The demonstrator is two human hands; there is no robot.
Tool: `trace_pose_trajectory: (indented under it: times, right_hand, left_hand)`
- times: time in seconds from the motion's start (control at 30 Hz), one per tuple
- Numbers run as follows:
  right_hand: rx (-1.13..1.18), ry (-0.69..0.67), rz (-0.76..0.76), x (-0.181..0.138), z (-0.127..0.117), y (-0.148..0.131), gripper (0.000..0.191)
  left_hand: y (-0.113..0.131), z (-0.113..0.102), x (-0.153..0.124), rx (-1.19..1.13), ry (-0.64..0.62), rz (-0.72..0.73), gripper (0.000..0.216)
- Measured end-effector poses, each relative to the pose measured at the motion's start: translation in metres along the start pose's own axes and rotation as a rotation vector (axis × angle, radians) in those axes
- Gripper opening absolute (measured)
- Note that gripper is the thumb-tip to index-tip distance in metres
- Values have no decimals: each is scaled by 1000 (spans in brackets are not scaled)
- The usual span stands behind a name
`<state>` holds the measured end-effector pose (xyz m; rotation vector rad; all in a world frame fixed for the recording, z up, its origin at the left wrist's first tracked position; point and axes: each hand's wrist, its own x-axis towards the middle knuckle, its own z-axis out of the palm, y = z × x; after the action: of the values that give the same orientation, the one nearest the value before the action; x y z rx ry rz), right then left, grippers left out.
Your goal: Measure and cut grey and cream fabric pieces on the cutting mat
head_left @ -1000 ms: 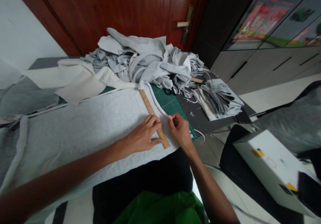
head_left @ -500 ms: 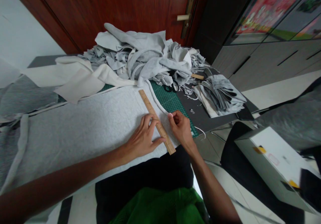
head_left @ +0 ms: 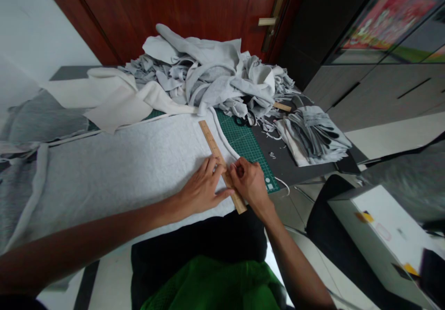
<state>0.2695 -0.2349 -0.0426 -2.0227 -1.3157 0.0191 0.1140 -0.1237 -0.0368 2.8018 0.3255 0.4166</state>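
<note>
A light grey fabric panel (head_left: 139, 161) lies spread along the table's front, its right edge folded over in a narrow strip. Across its right part, a wooden ruler (head_left: 209, 138) slants from upper left to lower right. My left hand (head_left: 205, 185) rests on the ruler and fabric with fingers spread, pressing down on the ruler. Beside the ruler's right edge, my right hand (head_left: 248, 180) is closed in a pinch close to the fabric's folded edge. Whatever lies between its thumb and finger is mostly hidden. Under the fabric's right side shows a green cutting mat (head_left: 239, 134).
Grey and white fabric scraps (head_left: 208, 78) are heaped at the back against a wooden door (head_left: 191, 4). Black-handled scissors (head_left: 245, 120) lie in front of the heap. A folded fabric stack (head_left: 313, 134) sits at the right. A white box (head_left: 378, 226) stands on a black chair.
My right hand has moved from the fabric's folded edge leftward to the ruler's edge, still pinched. My left hand stays on the ruler. The whole view has shifted slightly.
</note>
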Motion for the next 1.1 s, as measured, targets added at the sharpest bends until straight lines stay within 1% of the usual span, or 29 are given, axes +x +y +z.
trace_pose_trajectory:
  times: [0.13,0.3,0.47,0.7,0.9,1.1]
  right_hand:
    - [-48,-4,-10,0,1,-3,22]
    - [-41,7,-22,-1,0,-5,27]
    - [-62,2,-16,-1,0,-8,25]
    - [-157,-70,-1,4,-3,-14,22]
    - [-171,-122,-13,-11,-16,-10,22]
    - [-193,-150,-26,-30,-29,-7,23]
  left_hand:
    - [0,3,-1,28,-13,-2,64]
    - [1,5,-1,30,-17,-6,62]
    - [2,3,-1,62,8,-2,58]
    - [3,1,-1,129,17,14,56]
    - [4,2,0,77,19,-1,47]
    - [4,1,-1,113,27,-2,47]
